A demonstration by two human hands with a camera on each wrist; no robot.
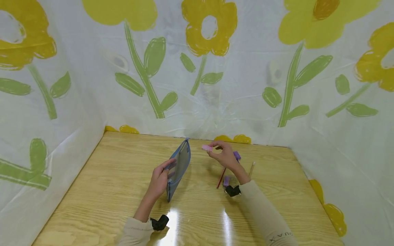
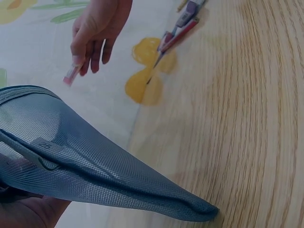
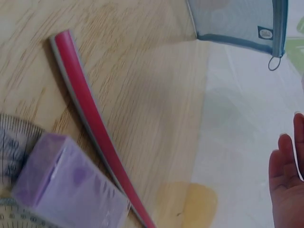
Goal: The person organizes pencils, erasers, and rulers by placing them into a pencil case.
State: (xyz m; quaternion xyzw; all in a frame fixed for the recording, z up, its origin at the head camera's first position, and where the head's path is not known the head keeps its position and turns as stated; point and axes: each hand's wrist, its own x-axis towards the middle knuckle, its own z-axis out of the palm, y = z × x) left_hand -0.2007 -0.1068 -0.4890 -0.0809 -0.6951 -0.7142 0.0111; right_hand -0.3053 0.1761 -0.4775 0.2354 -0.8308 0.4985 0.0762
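A blue mesh zip pouch (image 1: 182, 163) stands tilted above the table, its mouth spread apart. My left hand (image 1: 158, 179) grips it, with the thumb outside and several fingers reaching into the opening. In the left wrist view the mesh pouch (image 2: 99, 152) covers most of that hand. To the right of the pouch, my right hand (image 1: 226, 156) pinches a small pink block, likely an eraser (image 1: 207, 147), between thumb and fingertips. The eraser (image 2: 71, 75) looks pink and pale in the left wrist view. In the right wrist view, only part of the right hand (image 3: 289, 178) shows.
Under the right forearm lie a red pencil (image 1: 221, 178), a purple block (image 3: 76, 185) and a clear protractor-like scale (image 3: 14, 152). Another purple item (image 1: 236, 155) and a light pencil (image 1: 252, 169) lie nearby. A flowered white cloth (image 1: 215, 112) walls the wooden table (image 1: 123, 184).
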